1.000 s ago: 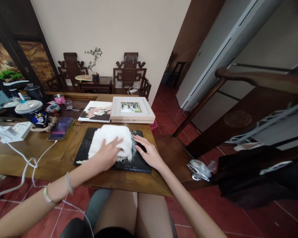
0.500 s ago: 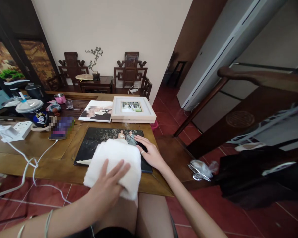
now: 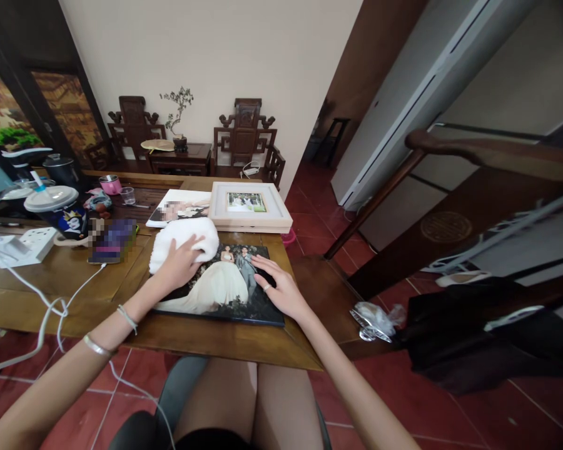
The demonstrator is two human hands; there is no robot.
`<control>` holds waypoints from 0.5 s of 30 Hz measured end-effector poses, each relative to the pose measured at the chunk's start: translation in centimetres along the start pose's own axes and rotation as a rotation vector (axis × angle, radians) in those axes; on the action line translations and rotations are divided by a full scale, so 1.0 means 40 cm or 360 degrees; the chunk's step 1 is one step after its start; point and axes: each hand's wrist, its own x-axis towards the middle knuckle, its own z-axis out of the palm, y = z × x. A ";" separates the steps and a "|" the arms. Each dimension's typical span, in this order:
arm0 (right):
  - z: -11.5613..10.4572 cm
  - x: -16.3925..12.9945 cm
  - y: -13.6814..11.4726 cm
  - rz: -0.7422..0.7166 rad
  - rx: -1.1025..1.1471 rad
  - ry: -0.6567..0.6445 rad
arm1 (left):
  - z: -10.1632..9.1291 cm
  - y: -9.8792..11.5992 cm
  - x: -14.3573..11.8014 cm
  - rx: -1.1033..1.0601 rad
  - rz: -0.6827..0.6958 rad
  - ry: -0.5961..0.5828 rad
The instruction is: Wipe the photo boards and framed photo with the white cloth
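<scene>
A dark wedding photo panel (image 3: 234, 287), showing two people in formal dress, lies flat near the table's front edge. My left hand (image 3: 182, 262) presses a folded, fluffy white cloth (image 3: 169, 240) against the panel's upper left part, thumb and fingers on the cloth. The cloth covers that corner. On the panel's right side rests my right hand (image 3: 279, 287), its fingers stretched out flat over the picture and a ring on one finger. Behind the panel are a framed photo (image 3: 246, 203) in a white box-like frame and another photo print (image 3: 176, 209).
To the left on the wooden table (image 3: 112, 306) are a phone (image 3: 112, 240) with a white cable, a lidded cup (image 3: 59, 209) and a white power strip (image 3: 32, 244). A wooden chair (image 3: 441, 225) stands at the right, with dark cloth on it.
My left hand and the white cloth have moved away from me, from the panel's front edge to its upper left, uncovering the white dress. My right hand stays in place.
</scene>
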 end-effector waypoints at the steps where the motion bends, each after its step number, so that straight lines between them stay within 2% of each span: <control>1: 0.000 0.000 0.000 -0.0001 0.0005 0.0000 | 0.000 -0.007 -0.003 0.0008 -0.0005 0.0003; 4: 0.001 0.000 0.002 -0.0004 0.0008 0.0006 | -0.002 0.023 -0.065 -0.0003 0.0061 -0.0043; 9: 0.001 -0.001 0.002 -0.0011 0.0000 0.0005 | 0.000 0.170 -0.257 -0.0099 0.0302 -0.0151; 11: 0.001 -0.002 0.000 -0.0019 -0.0005 -0.0005 | -0.003 0.210 -0.310 -0.0163 0.0435 -0.0189; 13: 0.000 -0.002 -0.001 -0.0025 -0.0015 -0.0009 | -0.008 0.221 -0.327 -0.0220 0.0483 -0.0216; 15: 0.000 -0.002 0.000 -0.0021 -0.0021 -0.0007 | -0.014 0.203 -0.309 -0.0259 0.0452 -0.0205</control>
